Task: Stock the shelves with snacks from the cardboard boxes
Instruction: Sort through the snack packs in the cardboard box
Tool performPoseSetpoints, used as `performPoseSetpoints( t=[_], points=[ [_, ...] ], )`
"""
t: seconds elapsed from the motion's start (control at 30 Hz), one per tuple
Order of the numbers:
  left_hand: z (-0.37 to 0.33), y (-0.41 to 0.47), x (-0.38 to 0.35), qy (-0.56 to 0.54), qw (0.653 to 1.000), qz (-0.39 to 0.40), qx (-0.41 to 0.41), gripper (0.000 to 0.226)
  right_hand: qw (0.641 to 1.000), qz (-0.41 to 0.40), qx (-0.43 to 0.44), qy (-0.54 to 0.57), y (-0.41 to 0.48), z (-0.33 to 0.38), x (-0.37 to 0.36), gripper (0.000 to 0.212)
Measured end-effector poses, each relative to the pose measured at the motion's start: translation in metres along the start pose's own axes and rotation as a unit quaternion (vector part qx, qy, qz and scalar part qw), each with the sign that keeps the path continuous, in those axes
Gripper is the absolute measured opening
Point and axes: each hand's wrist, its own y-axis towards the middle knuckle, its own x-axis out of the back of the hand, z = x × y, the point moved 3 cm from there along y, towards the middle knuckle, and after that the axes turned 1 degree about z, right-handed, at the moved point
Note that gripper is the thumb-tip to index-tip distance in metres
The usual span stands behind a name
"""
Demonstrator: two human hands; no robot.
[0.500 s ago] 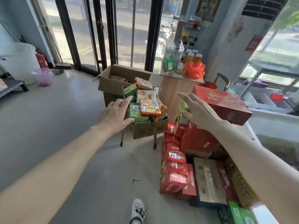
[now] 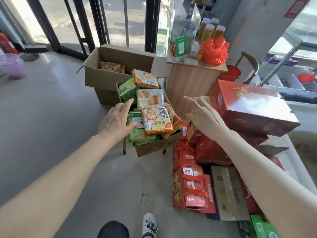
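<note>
The snack packets (image 2: 155,123) are heaped above the rim of a small cardboard box (image 2: 154,147) at mid-scene. Both grips are spread wide and hold nothing. The left grip (image 2: 118,121) is at the heap's left side and the right grip (image 2: 205,117) just right of it. The packets are judged light, slippery and breakable inside, best lifted flat by their edges. The right is crowded by red cartons (image 2: 253,109), and a larger box (image 2: 103,78) stands farther off.
</note>
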Motion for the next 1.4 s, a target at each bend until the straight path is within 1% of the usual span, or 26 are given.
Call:
performPoseSetpoints(
  t=[0.1, 0.2, 0.3, 0.4, 0.47, 0.6, 0.67, 0.73, 0.83, 0.93, 1.03, 1.17, 1.3, 1.4],
  points=[
    [0.022, 0.044, -0.004, 0.015, 1.0, 0.022, -0.012, 0.085, 1.0, 0.007, -0.03, 0.006, 0.037, -0.004, -0.018, 0.064],
    [0.044, 0.092, -0.009, 0.024, 0.998, 0.037, -0.049, 0.085, 0.998, 0.012, -0.057, 0.006, 0.071, -0.006, -0.036, 0.064],
    [0.065, 0.144, -0.012, 0.046, 0.992, 0.06, -0.104, 0.084, 0.995, 0.009, -0.101, 0.006, 0.104, -0.004, -0.054, 0.063],
    [0.085, 0.202, -0.016, 0.07, 0.976, 0.09, -0.185, 0.08, 0.986, -0.007, -0.164, 0.014, 0.131, 0.005, -0.073, 0.062],
    [0.094, 0.238, -0.021, 0.086, 0.961, 0.109, -0.238, 0.077, 0.978, -0.013, -0.207, 0.011, 0.144, 0.013, -0.086, 0.06],
    [0.085, 0.302, -0.041, 0.099, 0.916, 0.145, -0.36, 0.075, 0.95, -0.039, -0.309, -0.006, 0.161, 0.027, -0.11, 0.059],
    [0.073, 0.33, -0.055, 0.111, 0.886, 0.167, -0.417, 0.074, 0.941, -0.04, -0.336, -0.017, 0.168, 0.031, -0.124, 0.056],
    [0.06, 0.354, -0.071, 0.118, 0.854, 0.172, -0.477, 0.075, 0.926, -0.046, -0.374, -0.033, 0.174, 0.031, -0.14, 0.057],
    [0.041, 0.387, -0.1, 0.142, 0.782, 0.171, -0.582, 0.079, 0.888, -0.073, -0.454, -0.014, 0.188, 0.032, -0.165, 0.063],
    [0.026, 0.42, -0.131, 0.132, 0.726, 0.174, -0.652, 0.083, 0.853, -0.089, -0.513, 0.019, 0.204, 0.032, -0.188, 0.063],
    [0.009, 0.449, -0.163, 0.118, 0.688, 0.199, -0.688, 0.086, 0.804, -0.093, -0.586, 0.046, 0.216, 0.033, -0.204, 0.061],
    [-0.007, 0.471, -0.205, 0.136, 0.637, 0.224, -0.725, 0.082, 0.739, -0.098, -0.663, 0.061, 0.232, 0.046, -0.226, 0.06],
    [-0.018, 0.479, -0.244, 0.143, 0.585, 0.254, -0.757, 0.075, 0.66, -0.109, -0.741, 0.059, 0.257, 0.069, -0.261, 0.057],
    [-0.016, 0.481, -0.266, 0.155, 0.536, 0.286, -0.779, 0.073, 0.589, -0.134, -0.795, 0.043, 0.288, 0.097, -0.288, 0.056]
  ],
)
